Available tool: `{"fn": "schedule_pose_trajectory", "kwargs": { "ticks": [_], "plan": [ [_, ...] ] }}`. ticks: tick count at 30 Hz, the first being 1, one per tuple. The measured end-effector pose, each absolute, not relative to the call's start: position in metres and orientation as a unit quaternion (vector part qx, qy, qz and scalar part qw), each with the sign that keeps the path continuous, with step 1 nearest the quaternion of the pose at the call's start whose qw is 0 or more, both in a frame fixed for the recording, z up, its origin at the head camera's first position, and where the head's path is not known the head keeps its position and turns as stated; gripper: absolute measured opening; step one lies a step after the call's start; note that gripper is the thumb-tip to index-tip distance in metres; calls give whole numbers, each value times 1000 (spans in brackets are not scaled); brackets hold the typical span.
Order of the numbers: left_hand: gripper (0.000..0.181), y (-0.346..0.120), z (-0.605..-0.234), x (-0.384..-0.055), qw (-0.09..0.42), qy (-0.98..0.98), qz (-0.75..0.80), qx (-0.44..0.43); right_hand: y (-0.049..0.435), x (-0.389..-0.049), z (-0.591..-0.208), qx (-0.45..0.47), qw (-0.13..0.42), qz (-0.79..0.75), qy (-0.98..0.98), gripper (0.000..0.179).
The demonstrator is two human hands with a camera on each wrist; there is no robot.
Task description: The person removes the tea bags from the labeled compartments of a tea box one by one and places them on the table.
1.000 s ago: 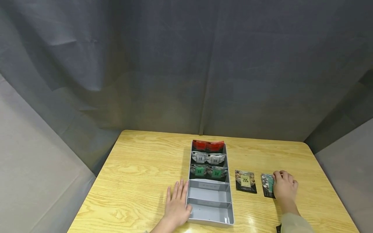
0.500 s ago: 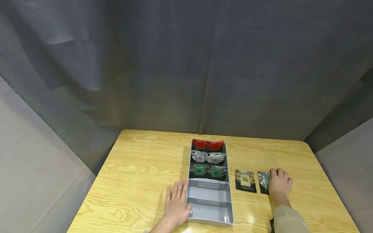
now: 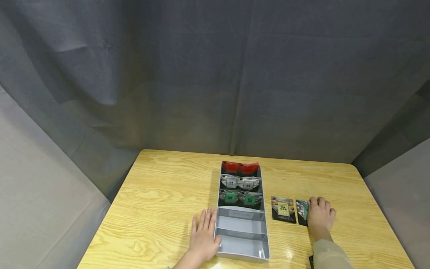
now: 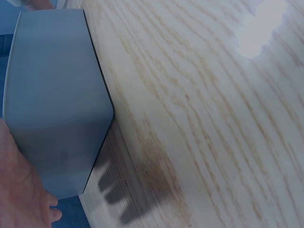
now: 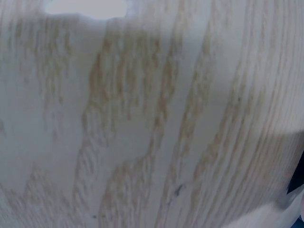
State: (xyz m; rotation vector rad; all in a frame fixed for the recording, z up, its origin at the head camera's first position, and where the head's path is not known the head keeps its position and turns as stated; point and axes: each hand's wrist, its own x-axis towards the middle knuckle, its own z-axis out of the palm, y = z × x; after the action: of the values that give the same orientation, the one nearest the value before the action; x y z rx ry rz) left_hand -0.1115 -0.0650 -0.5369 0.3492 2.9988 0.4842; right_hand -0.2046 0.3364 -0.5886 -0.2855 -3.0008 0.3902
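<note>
In the head view, my left hand (image 3: 205,237) lies along the left side of a grey divided tray (image 3: 242,257), fingers straight and touching its wall. The left wrist view shows the tray's outer wall (image 4: 57,95) beside that hand (image 4: 19,185). My right hand (image 3: 320,216) has its fingers bent over the right part of a dark packet with a green label (image 3: 302,212), low over the table; its thumb is hidden. Just left of it a packet with a yellow label (image 3: 283,209) lies flat. A dark corner (image 5: 298,175) shows in the right wrist view.
Red packets (image 3: 240,168), white packets (image 3: 240,182) and green packets (image 3: 240,198) stand in pairs in the tray's far compartments; its two near ones are bare. Another dark packet (image 3: 311,261) is partly under the right sleeve (image 3: 330,256). Grey cloth (image 3: 188,93) surrounds the wooden table (image 3: 161,186).
My right hand has moved left, bringing the green-labelled packet close to the yellow-labelled one. The left hand and the tray have stayed in place.
</note>
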Motion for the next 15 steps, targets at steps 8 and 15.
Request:
{"fn": "schedule_pose_trajectory", "kwargs": {
  "ticks": [8,15],
  "plan": [
    [76,-66,-539,-112,37,981,155,113,336,-206,-589,-88,48,125,-987,23],
    [76,-66,-541,-112,40,981,152,113,335,-205,-580,-92,39,124,-987,25]
  ]
}}
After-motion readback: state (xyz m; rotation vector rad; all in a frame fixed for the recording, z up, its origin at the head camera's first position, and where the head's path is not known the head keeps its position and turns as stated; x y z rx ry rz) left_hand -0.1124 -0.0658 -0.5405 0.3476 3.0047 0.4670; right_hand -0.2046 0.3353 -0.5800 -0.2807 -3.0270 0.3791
